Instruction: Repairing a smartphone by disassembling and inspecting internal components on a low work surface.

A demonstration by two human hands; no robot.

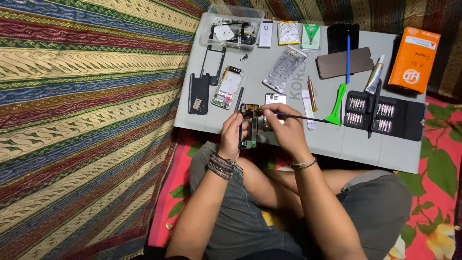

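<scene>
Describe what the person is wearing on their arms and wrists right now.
Both arms are bare, with no sleeves and no gloves. The left hand has a stack of dark braided or beaded bracelets around its wrist. The right hand has one thin, pale band at its wrist. No rings are visible.

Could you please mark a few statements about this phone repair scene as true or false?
1. The left hand holds a circuit board. True.
2. The right hand holds a hammer. False: it holds a thin dark brush.
3. The bit case lies shut. False: it lies open, bits showing.
4. The orange box sits at the grey mat's far right. True.
5. The green pry tool is in the left hand. False: it lies on the mat.
</scene>
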